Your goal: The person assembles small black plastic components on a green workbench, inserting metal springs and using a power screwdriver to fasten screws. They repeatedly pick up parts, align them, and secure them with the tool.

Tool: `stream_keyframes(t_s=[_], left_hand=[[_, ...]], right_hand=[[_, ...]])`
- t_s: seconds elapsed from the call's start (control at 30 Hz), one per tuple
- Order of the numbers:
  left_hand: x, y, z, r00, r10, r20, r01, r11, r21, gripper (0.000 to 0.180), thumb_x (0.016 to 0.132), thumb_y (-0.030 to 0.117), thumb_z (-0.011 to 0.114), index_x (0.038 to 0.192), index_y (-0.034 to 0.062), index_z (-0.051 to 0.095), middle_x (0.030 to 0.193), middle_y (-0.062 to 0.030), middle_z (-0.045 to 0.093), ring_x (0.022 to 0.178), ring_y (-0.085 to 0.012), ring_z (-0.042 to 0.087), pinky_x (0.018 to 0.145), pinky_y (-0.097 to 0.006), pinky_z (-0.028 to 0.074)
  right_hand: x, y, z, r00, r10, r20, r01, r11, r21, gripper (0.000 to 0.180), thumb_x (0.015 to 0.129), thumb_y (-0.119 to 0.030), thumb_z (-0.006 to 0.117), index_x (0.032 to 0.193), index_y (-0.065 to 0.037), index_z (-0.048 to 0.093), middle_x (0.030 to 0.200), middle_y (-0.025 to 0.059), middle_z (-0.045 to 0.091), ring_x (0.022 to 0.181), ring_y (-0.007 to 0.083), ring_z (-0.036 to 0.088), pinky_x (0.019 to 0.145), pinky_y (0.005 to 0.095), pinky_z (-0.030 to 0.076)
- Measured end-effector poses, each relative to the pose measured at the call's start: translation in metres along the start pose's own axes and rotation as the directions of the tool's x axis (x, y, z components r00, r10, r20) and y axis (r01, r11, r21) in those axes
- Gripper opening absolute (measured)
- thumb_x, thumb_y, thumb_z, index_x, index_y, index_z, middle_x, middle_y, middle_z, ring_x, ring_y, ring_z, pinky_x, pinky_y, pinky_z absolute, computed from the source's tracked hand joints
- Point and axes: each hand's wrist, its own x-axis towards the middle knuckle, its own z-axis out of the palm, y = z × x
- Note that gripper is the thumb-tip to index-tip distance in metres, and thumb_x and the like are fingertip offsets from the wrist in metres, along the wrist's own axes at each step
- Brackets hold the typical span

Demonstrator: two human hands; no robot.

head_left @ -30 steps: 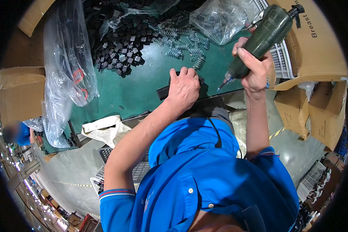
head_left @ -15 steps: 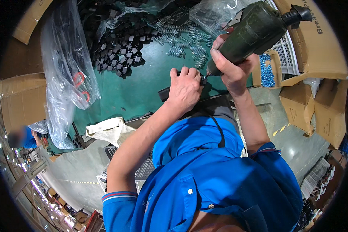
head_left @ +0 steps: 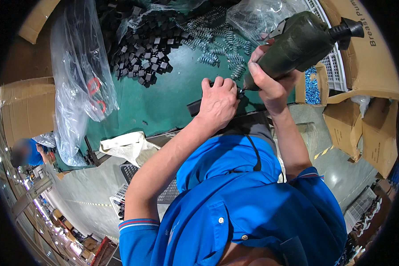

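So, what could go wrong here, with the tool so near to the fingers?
The driver tip works right beside the left hand, which pins a small black part; a slip might hit the fingers. The right hand holds the green power tool tilted, so the tip may skid. Loose springs nearby could be knocked off.

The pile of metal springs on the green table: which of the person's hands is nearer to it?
Right. The right hand, gripping the green power screwdriver, is just beside the springs; the left hand sits lower, farther away.
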Motion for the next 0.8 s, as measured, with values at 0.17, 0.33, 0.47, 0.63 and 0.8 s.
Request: stream_keyframes(t_s=[0.17,0.33,0.47,0.63,0.8], left_hand=[[0.000,0.000,0.001,1.000,0.002,-0.005,-0.002,1.000,-0.002,0.035,0.079,0.028,0.073,0.106,0.0060,0.066,0.102,-0.0064,0.057,0.104,-0.0263,0.052,0.088,-0.048,0.038],[0.001,0.001,-0.001,0.999,-0.013,0.033,0.013,1.000,0.006,0.035,0.079,0.027,0.073,0.106,0.0062,0.066,0.103,-0.0072,0.057,0.104,-0.0269,0.052,0.088,-0.048,0.037],[0.001,0.000,0.005,0.998,0.007,-0.064,-0.006,1.000,0.011,0.026,0.080,0.028,0.070,0.097,0.0073,0.069,0.098,-0.0056,0.058,0.100,-0.0247,0.054,0.086,-0.047,0.036],[0.000,-0.003,0.012,0.995,0.007,-0.098,-0.007,1.000,0.005,0.028,0.080,0.028,0.070,0.099,0.0067,0.069,0.098,-0.0056,0.058,0.101,-0.0244,0.054,0.086,-0.047,0.036],[0.000,-0.002,0.009,0.998,0.006,-0.059,-0.006,1.000,-0.006,0.030,0.080,0.027,0.070,0.101,0.0062,0.068,0.099,-0.0058,0.058,0.101,-0.0245,0.054,0.086,-0.046,0.036]], right_hand=[[-0.002,0.000,0.000,1.000,0.011,0.008,-0.011,0.999,0.047,0.051,0.076,0.006,0.066,0.125,0.009,0.052,0.088,0.0084,0.061,0.080,0.0155,0.058,0.077,0.0308,0.047],[-0.004,0.001,0.003,1.000,-0.005,-0.020,0.003,0.998,-0.058,0.052,0.074,0.008,0.067,0.124,0.009,0.051,0.089,0.0082,0.061,0.082,0.0163,0.059,0.081,0.0332,0.049],[-0.008,0.012,-0.003,0.978,-0.159,0.136,0.191,0.945,-0.267,0.049,0.072,0.010,0.067,0.120,0.007,0.053,0.091,0.0070,0.061,0.083,0.0155,0.060,0.083,0.0340,0.050],[-0.019,0.024,-0.011,0.940,-0.148,0.307,0.288,0.828,-0.482,0.049,0.071,0.009,0.066,0.118,0.005,0.052,0.096,0.0076,0.061,0.085,0.0158,0.059,0.082,0.0336,0.050],[-0.017,0.023,-0.008,0.979,-0.029,0.203,0.050,0.994,-0.102,0.055,0.070,0.005,0.066,0.123,0.006,0.050,0.094,0.0077,0.059,0.085,0.0157,0.058,0.078,0.0327,0.049]])
